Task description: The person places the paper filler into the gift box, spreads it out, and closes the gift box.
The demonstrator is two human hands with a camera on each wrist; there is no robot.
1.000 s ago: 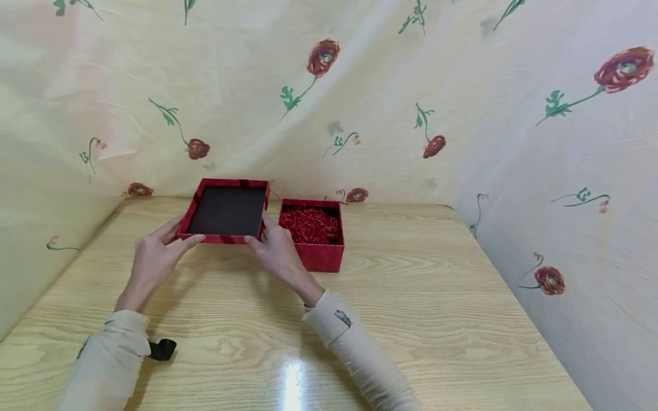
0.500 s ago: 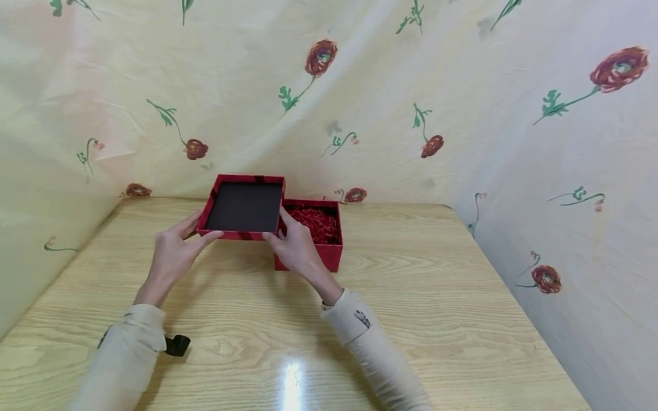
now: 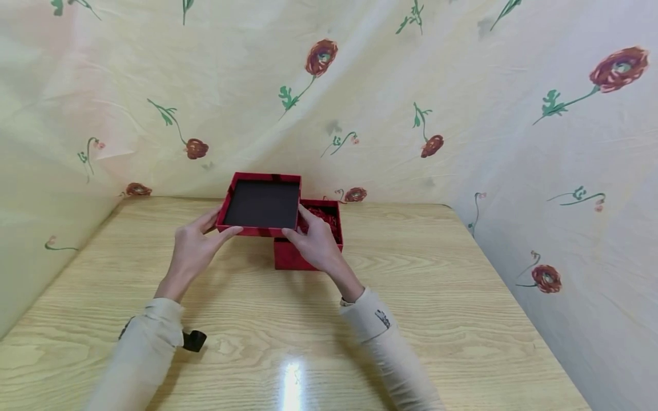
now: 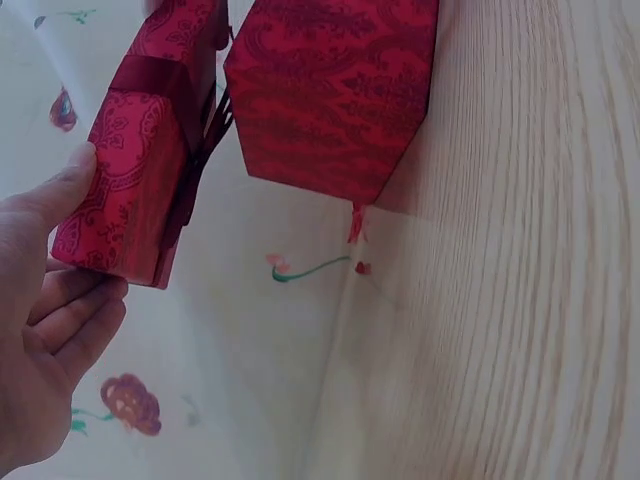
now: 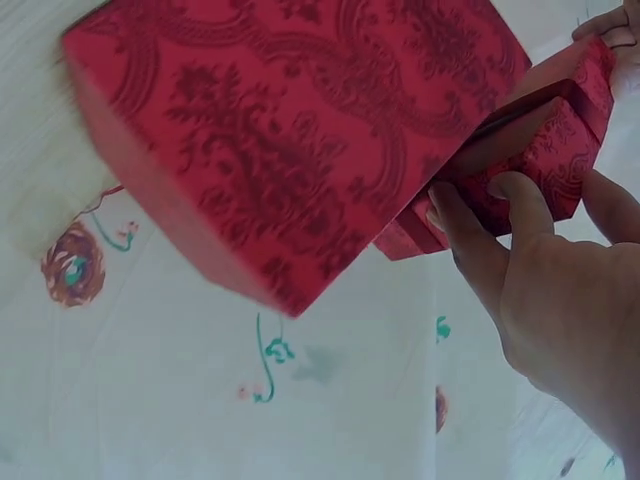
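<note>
Nearest the camera, two cream sleeves are reaching forward over the wooden table [image 3: 411, 319]; a small black object [image 3: 194, 341] is lying on the table just beside the left sleeve, what it is cannot be told; a glare spot is showing on the tabletop near the front edge.

Farther in, the left hand [image 3: 192, 254] is gripping the left side of the red lid [image 3: 260, 204], thumb on the near rim and fingers curling along the outer wall; in the left wrist view the thumb [image 4: 62, 190] is pressing the lid's patterned side [image 4: 130, 180] with fingers tucked beneath; the right hand [image 3: 316, 242] is grasping the lid's right near corner, thumb on the front rim, fingers up along the right wall; the right wrist view is showing fingertips [image 5: 510, 195] pinching the lid's edge [image 5: 545, 140].

The lid is being held off the table, open side up, dark inner face showing, tilted a little toward the camera; it is overlapping the left part of the red box [image 3: 293, 257]; a dark ribbon band is crossing its outer side in the left wrist view.

The box is sitting on the table just behind and under the right hand, red shredded paper filling [image 3: 324, 216] showing inside; whether lid and box are touching cannot be told.

Farthest back, a pale floral cloth [image 3: 360, 97] with red flowers is hanging as backdrop behind and at both sides of the table.
</note>
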